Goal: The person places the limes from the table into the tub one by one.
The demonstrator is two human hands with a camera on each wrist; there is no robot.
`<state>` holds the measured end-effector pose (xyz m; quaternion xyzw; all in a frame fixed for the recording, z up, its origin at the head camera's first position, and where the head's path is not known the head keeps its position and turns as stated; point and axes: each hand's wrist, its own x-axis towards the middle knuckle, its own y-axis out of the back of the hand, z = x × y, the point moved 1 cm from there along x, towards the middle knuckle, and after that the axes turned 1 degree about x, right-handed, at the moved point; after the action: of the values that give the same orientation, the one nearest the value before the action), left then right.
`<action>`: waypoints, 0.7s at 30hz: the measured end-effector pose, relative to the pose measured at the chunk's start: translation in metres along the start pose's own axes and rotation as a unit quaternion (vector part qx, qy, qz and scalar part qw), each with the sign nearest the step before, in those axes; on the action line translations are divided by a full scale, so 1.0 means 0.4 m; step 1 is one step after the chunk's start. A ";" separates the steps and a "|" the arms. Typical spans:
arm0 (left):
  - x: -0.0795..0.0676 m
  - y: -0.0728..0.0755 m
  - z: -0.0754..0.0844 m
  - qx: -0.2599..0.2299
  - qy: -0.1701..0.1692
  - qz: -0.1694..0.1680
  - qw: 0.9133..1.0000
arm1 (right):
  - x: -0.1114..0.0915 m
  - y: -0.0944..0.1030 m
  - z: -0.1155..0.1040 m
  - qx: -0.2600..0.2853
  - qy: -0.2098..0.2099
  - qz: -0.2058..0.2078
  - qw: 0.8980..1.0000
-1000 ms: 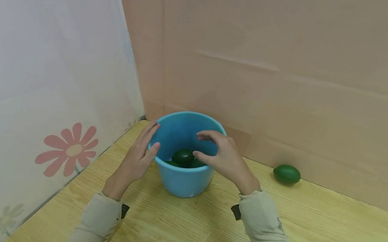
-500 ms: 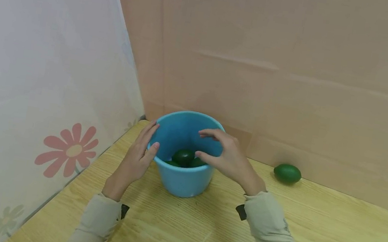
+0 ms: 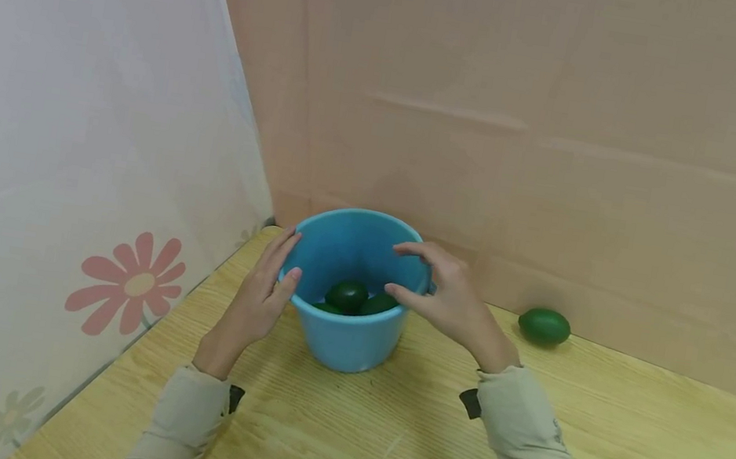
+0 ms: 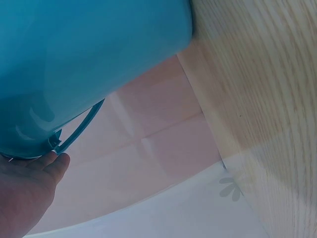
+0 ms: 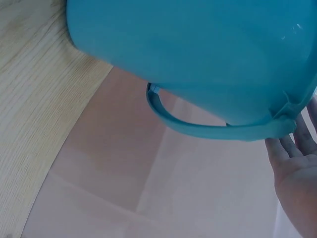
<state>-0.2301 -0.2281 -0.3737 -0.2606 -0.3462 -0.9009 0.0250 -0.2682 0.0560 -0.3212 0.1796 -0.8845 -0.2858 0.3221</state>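
Observation:
A blue bucket (image 3: 347, 341) stands upright on the wooden table, with several dark green, oval fruits (image 3: 347, 296) at its bottom. My left hand (image 3: 253, 303) rests at the bucket's left rim, thumb and fingers extended; in the left wrist view, its fingertips (image 4: 60, 163) touch near the rim. At the right rim, my right hand (image 3: 451, 297) has its thumb and fingers spread apart, holding no fruit. The right wrist view shows its fingers (image 5: 304, 136) beside the end of the bucket's handle (image 5: 213, 131). The handle hangs down the far side.
Another green oval fruit (image 3: 544, 327) lies on the table (image 3: 629, 443) to the right, close to the back wall covering (image 3: 626, 220). A white sheet with printed flowers (image 3: 131, 285) borders the table on the left.
My right hand has shifted rightward, from over the bucket's opening to its right rim, uncovering more of the fruit inside. The left hand and the bucket stay almost where they were.

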 end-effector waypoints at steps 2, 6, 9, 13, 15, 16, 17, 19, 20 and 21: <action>0.000 0.000 0.000 0.000 0.000 0.000 1.000 | -0.003 0.004 0.004 -0.006 0.000 0.003 1.000; 0.001 -0.001 -0.001 0.001 0.000 0.001 1.000 | -0.011 0.012 0.013 -0.015 0.004 0.015 1.000; 0.001 -0.001 -0.002 0.001 -0.001 0.001 1.000 | -0.015 0.018 0.019 -0.012 0.013 0.026 1.000; 0.001 -0.002 -0.004 0.002 -0.006 0.002 1.000 | -0.025 0.026 0.027 -0.011 0.029 0.040 0.999; 0.001 -0.002 -0.004 0.002 -0.007 0.001 1.000 | -0.032 0.031 0.031 -0.016 0.032 0.045 0.998; 0.001 -0.002 -0.003 0.002 -0.007 0.001 1.000 | -0.036 0.034 0.032 -0.017 0.031 0.045 0.998; 0.000 -0.002 -0.003 0.003 -0.006 0.000 1.000 | -0.039 0.038 0.033 -0.019 0.029 0.046 0.998; 0.000 -0.002 -0.003 0.004 -0.004 -0.001 1.000 | -0.046 0.045 0.037 -0.023 0.020 0.046 0.998; 0.000 -0.001 -0.002 0.004 -0.003 -0.002 1.000 | -0.049 0.049 0.038 -0.024 0.015 0.045 0.999; 0.000 -0.001 -0.002 0.005 -0.002 -0.002 1.000 | -0.051 0.053 0.039 -0.024 0.011 0.045 0.999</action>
<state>-0.2306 -0.2285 -0.3745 -0.2619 -0.3510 -0.8987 0.0235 -0.2666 0.0888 -0.3275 0.1350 -0.8812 -0.2900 0.3481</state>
